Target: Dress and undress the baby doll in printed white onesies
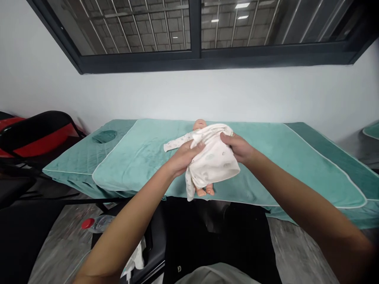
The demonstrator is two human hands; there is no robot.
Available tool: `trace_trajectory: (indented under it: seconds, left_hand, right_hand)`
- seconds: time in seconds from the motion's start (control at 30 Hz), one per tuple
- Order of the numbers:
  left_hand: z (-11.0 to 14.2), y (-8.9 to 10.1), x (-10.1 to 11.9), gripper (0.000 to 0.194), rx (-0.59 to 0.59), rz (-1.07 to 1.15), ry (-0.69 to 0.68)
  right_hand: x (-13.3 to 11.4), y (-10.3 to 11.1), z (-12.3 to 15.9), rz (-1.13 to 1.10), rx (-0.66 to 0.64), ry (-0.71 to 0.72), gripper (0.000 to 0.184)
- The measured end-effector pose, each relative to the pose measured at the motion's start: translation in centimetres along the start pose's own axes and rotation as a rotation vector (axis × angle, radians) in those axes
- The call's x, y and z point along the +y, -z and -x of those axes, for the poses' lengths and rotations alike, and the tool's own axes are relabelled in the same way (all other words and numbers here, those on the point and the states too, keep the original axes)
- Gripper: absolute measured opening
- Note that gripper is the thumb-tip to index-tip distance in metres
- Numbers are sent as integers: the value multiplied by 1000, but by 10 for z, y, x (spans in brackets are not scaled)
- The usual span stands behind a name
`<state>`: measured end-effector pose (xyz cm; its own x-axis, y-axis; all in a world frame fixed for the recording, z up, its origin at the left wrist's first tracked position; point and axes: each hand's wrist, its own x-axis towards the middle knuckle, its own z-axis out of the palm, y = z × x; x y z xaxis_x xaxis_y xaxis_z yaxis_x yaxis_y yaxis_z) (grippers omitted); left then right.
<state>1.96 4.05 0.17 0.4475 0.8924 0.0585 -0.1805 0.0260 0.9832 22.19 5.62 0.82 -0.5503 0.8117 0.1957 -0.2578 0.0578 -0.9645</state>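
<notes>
A baby doll (199, 124) lies on its back on a teal towel (142, 157), head toward the wall and bare feet toward me. A white patterned baby garment (213, 161) covers its body, with one sleeve stretched out to the left. My left hand (183, 157) grips the garment's left side, fingers closed in the cloth. On the other side my right hand (238, 146) pinches the upper right edge of the garment near the doll's shoulder.
The towel covers a long padded table (319, 138) against a white wall under a dark-framed window. A black and red chair (35, 134) stands at the left. A clear bottle with a red cap (96, 223) lies on the floor below.
</notes>
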Motion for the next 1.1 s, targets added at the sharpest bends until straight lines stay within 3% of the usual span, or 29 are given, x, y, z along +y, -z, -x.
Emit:
trace_trajectory:
  seconds: [0.1, 0.23, 0.33, 0.47, 0.6, 0.7, 0.8, 0.9, 1.0, 1.1]
  left_hand:
    - [-3, 8, -3, 54, -76, -33, -17]
    - [-12, 13, -14, 44, 146, 121, -200]
    - [-12, 15, -28, 39, 180, 240, -97]
    - [-2, 22, -42, 38, 37, 213, 194]
    - [10, 27, -58, 49, -156, 61, 414]
    - [21, 21, -79, 52, -208, -13, 499]
    - [35, 13, -103, 48, -200, -115, 481]
    - [45, 5, -124, 41, -118, -331, 404]
    - [50, -1, -140, 27, -11, -565, 318]
    - [52, -5, -147, 21, 22, -619, 274]
  right_hand:
    - [7, -4, -1, -32, -9, -22, 52]
    - [14, -3, -4, 126, -218, -141, 39]
    - [20, 4, -8, 146, -315, -173, 30]
    - [44, 13, -4, -53, -185, -101, 37]
    - [93, 6, 21, -195, -28, -240, 41]
    - [136, -6, 53, -198, 173, -328, 43]
    - [173, -17, 85, -140, 322, -382, 43]
    - [198, -19, 106, -52, 419, -377, 39]
    - [212, -16, 114, 116, 473, -318, 30]
    - [216, -12, 113, 317, 501, -224, 20]
